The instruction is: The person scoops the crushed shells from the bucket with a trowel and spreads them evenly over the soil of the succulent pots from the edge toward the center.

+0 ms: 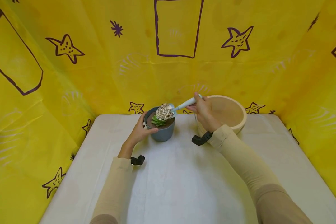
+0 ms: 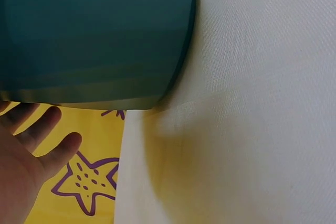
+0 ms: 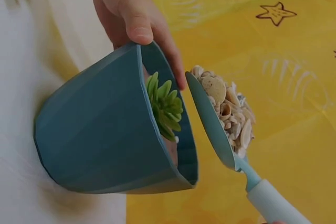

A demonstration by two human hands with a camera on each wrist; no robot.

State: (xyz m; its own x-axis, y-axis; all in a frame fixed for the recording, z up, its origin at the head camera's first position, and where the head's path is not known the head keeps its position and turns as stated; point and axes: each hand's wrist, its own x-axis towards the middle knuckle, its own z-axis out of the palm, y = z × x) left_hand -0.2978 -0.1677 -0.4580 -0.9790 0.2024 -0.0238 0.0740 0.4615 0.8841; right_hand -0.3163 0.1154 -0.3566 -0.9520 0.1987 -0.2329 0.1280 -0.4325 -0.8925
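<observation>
A blue-grey flower pot (image 1: 163, 135) stands on the white-covered table, with a small green succulent (image 3: 166, 104) set in brown fill inside it. My left hand (image 1: 138, 132) holds the pot at its left side, thumb on the near rim and fingers around the far side. In my right hand (image 1: 203, 112) is the pale handle of a small light-blue trowel (image 3: 210, 121). Heaped on its blade are broken seashells (image 3: 231, 111). The loaded blade hangs over the pot's opening, close above the succulent; the right wrist view shows a gap between blade and rim.
A large round cream tub (image 1: 242, 121) stands to the right of the pot, partly behind my right hand and forearm. Yellow cloth (image 1: 100, 84) with starfish drawings rises along the table's back and sides. White cloth (image 1: 168, 183) covers the table.
</observation>
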